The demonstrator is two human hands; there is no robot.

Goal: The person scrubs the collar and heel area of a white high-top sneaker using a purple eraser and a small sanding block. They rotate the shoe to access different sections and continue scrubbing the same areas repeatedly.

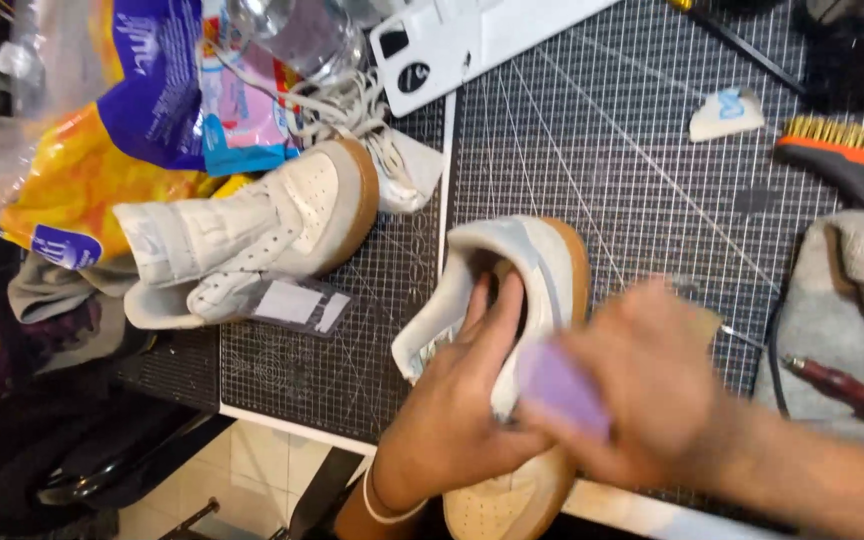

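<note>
A white sneaker (537, 262) with a tan gum sole lies toe toward me on the dark cutting mat (612, 140). My left hand (457, 400) grips it, fingers reaching into the shoe's opening. My right hand (642, 385), blurred by motion, presses a small purple block (560, 385) against the shoe's side. A second white high-top sneaker (252, 235) with a gum sole lies on its side to the left, laces loose.
A yellow and blue plastic bag (122, 130) and a clear bottle (302, 35) sit at the back left. A wire brush with an orange handle (832, 145), a white eraser-like block (727, 112), a grey towel (852, 310) and a red-handled tool (842, 385) lie at the right.
</note>
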